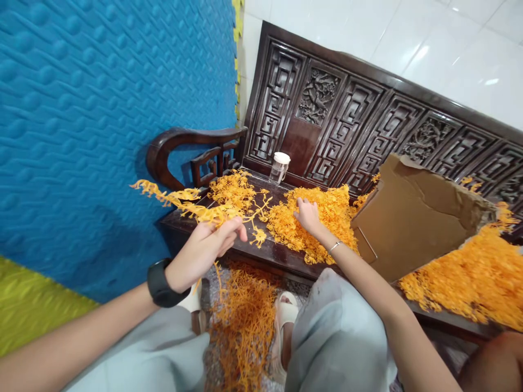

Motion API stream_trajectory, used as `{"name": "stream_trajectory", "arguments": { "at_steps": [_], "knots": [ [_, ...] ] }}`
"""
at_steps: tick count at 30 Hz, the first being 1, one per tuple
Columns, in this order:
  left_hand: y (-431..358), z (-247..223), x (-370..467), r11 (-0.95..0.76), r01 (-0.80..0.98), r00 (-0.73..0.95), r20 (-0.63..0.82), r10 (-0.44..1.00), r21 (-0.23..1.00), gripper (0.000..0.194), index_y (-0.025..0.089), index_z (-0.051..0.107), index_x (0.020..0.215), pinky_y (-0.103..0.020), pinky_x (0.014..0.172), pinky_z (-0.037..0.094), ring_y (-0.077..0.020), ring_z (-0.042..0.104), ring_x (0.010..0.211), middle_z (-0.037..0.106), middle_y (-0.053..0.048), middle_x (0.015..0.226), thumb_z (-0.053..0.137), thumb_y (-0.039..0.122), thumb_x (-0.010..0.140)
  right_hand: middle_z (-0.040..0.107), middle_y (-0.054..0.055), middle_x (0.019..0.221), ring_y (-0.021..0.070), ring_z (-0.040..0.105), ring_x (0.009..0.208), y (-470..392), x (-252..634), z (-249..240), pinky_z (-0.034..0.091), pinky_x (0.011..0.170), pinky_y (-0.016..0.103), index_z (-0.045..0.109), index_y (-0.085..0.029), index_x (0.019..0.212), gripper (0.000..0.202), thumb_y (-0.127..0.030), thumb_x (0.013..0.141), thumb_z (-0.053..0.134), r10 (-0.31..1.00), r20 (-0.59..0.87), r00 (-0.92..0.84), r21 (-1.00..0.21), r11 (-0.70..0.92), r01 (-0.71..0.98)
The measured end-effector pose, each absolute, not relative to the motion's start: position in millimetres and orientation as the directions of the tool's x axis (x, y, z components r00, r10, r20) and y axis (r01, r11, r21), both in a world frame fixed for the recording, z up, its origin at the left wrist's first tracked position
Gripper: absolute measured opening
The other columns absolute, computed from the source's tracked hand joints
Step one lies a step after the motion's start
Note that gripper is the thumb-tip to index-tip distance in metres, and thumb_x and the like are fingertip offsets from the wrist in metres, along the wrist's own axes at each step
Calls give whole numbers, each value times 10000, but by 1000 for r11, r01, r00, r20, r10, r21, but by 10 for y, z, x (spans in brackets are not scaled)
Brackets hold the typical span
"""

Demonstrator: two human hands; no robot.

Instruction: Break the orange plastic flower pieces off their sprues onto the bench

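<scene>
My left hand (214,239) is closed around a bunch of orange branching plastic sprigs (180,204), which stick out to the left and right of the fingers. My right hand (308,215) hovers over or touches a heap of small orange plastic pieces (327,204) on the dark wooden bench (281,251). Its fingers are slightly bent and apart, with nothing visibly held in them. A smaller orange pile (232,190) lies by the bench's armrest, and a loose branched sprig (257,213) rests between the two piles.
A clear bottle with a white lid (280,167) stands against the carved backrest (343,117). Cardboard (417,218) leans at the right, beside a large orange heap (474,275). Thin orange stems (245,321) cover the floor between my feet. Part of another person shows at lower right.
</scene>
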State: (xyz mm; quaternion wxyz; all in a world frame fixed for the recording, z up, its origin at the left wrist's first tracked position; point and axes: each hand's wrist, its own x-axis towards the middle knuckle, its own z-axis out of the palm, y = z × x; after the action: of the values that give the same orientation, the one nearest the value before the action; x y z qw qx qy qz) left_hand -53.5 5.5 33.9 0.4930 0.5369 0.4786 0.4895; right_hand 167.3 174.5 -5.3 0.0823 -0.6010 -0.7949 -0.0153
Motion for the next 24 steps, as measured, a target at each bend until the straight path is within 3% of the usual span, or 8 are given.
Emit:
{"name": "stream_trajectory", "arguments": {
  "at_steps": [3,5,6,8,10,13,18,24],
  "knots": [
    [64,341,-517,-60,-16,50,60,997,998,340,152,509,622,-181,375,155,-62,151,389,173,103,404,401,382,848,573,112,1041,171,557,892,1501,1558,99,396,789,305,489,-123,1093,359,-271,783,591,891,-12,-454,-240,438,866],
    [77,339,-497,-60,-31,51,62,997,998,329,156,507,635,-180,372,159,-63,150,383,173,106,398,397,380,850,583,75,1029,119,575,822,1273,1448,195,424,729,248,477,-154,1129,424,-380,786,583,647,-154,-747,-577,555,599],
    [82,338,-486,-60,-30,54,61,997,998,328,158,506,636,-180,372,163,-64,149,382,173,107,394,395,379,851,576,83,1038,115,579,811,1153,1388,235,431,718,250,462,-151,1148,466,-445,797,546,478,-140,-867,-763,505,402],
    [84,334,-469,-52,-17,55,53,997,998,326,159,503,627,-177,374,171,-65,147,382,175,107,392,398,376,847,590,86,970,111,580,756,936,1279,291,439,698,260,499,-124,1083,499,-535,801,481,348,6,-937,-932,341,120],
    [68,328,-470,-45,-3,55,46,997,999,322,163,502,629,-173,373,173,-67,148,386,175,105,400,402,385,840,602,52,807,98,567,658,779,1213,322,444,656,253,560,-108,914,464,-548,812,452,436,94,-895,-959,280,36],
    [18,313,-515,-52,44,67,49,997,998,335,166,511,641,-175,376,168,-74,165,404,180,96,433,401,419,830,565,13,658,84,529,576,670,1244,351,439,596,228,581,-109,749,402,-479,843,455,530,81,-844,-936,332,119],
    [-103,284,-612,-194,284,258,120,959,939,396,174,510,564,-178,426,290,-91,322,467,315,54,490,381,430,837,557,15,666,85,519,630,632,1511,417,421,638,218,627,-114,724,330,-367,869,472,420,29,-907,-783,574,241],
    [-284,150,-602,-258,435,350,102,931,862,313,198,541,627,-193,628,447,-142,538,649,572,18,633,416,407,824,521,13,667,90,481,655,581,1761,433,396,646,224,662,-106,802,282,-317,871,489,307,-64,-950,-777,582,240]
  ]
}}
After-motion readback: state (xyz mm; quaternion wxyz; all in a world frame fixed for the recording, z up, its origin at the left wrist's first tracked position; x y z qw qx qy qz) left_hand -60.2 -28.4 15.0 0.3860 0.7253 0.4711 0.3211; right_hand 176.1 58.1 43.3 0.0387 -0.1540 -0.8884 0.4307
